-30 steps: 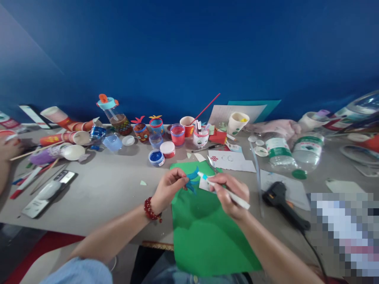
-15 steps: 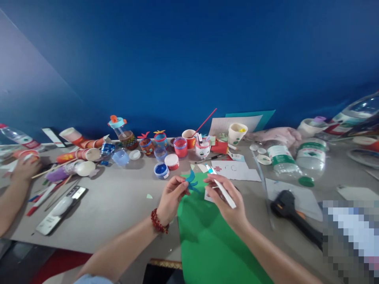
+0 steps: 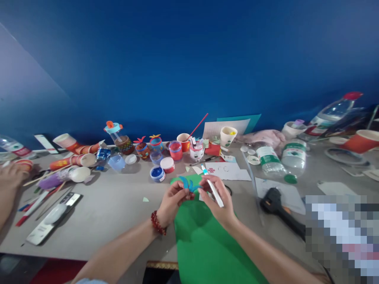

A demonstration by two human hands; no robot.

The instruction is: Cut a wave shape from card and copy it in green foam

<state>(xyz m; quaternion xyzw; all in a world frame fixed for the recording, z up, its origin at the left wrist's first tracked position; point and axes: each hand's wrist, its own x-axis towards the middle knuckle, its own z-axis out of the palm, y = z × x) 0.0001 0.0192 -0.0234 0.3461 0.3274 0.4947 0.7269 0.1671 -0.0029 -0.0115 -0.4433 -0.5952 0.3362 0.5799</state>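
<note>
A blue leaf-shaped paper piece [image 3: 189,184] with curved points is pinched by my left hand [image 3: 173,200], which wears a red bead bracelet [image 3: 158,223]. My right hand [image 3: 218,199] holds a white marker [image 3: 215,192] with a light blue tip, and its fingertips touch the right end of the blue piece. Both hands are over a green sheet [image 3: 207,240]. Beyond them lie a cut white paper [image 3: 229,172] with a red pattern and an open jar of blue paint [image 3: 157,173].
Decorated cups [image 3: 142,150], paint jars [image 3: 175,150] and plastic bottles [image 3: 268,158] line the back. On the right lies a black glue gun [image 3: 281,211]; on the left, a phone [image 3: 55,219]. Another person's hand [image 3: 13,177] is at the far left.
My right hand has come closer to my left and now touches the blue piece, which has turned so its points spread sideways. The view has shifted to the right.
</note>
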